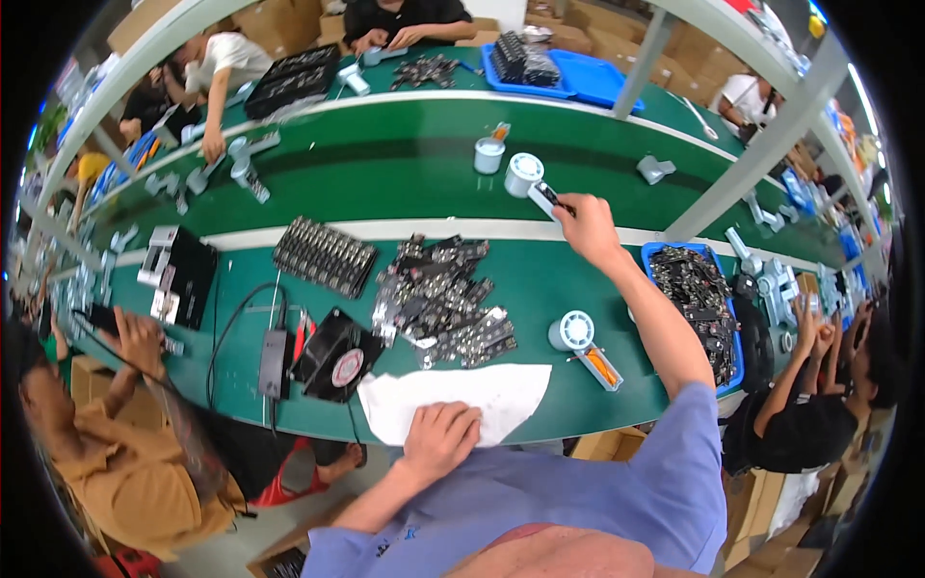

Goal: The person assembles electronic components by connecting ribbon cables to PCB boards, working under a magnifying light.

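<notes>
My right hand (590, 229) reaches forward over the green belt, its fingers closed on the handle end of a pale blue handheld fan (523, 174) with a round vented head. A dark strip shows along that handle. My left hand (441, 439) lies with fingers flat on a white sheet (515, 383) at the table's near edge. Between my arms, another handheld fan (575, 330) rests on the table, its handle open and orange inside. Beyond the sheet is a loose pile of small black circuit boards (438, 294).
A stacked block of boards (325, 256), a black blower fan (337, 354) and a power adapter (275, 363) are left of the pile. A blue tray (738, 339) of boards stands right. Another fan (488, 155) is on the belt (385, 154). Metal posts (771, 125) rise nearby; co-workers sit around.
</notes>
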`<state>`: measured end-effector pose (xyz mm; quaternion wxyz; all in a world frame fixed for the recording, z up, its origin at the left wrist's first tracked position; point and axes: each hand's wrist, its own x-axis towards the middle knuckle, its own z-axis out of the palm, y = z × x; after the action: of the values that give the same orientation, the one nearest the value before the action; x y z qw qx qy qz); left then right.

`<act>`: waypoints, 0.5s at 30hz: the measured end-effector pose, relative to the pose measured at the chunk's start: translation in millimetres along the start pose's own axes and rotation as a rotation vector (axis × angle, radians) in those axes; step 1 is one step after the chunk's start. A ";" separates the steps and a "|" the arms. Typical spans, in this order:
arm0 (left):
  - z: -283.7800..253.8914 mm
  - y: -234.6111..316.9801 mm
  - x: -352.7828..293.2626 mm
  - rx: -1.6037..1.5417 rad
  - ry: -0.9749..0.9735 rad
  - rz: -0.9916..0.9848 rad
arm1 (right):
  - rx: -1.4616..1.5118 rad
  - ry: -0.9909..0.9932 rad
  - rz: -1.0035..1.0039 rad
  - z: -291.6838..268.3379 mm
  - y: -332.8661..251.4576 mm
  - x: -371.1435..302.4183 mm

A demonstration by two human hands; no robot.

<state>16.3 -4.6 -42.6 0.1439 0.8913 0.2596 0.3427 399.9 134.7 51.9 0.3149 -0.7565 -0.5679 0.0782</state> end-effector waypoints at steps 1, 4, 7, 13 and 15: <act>-0.5 0.3 2.6 -0.020 -0.007 -0.016 | -0.032 0.066 0.053 9.8 23.3 23.0; 0.9 2.8 3.1 0.019 -0.023 -0.013 | -0.138 0.178 0.192 30.6 65.7 78.4; 4.8 6.4 2.3 0.011 -0.028 -0.022 | -0.206 0.257 0.252 47.7 101.4 123.1; 11.9 7.2 3.4 -0.014 -0.049 -0.031 | -0.198 0.256 0.297 70.4 139.9 145.4; 10.7 5.7 1.1 0.007 -0.041 -0.052 | -0.151 0.223 0.273 57.1 140.0 143.4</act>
<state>26.3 -9.5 -47.3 0.1551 0.8916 0.2810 0.3194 535.3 265.2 -38.0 0.3048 -0.8520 -0.4257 -0.0070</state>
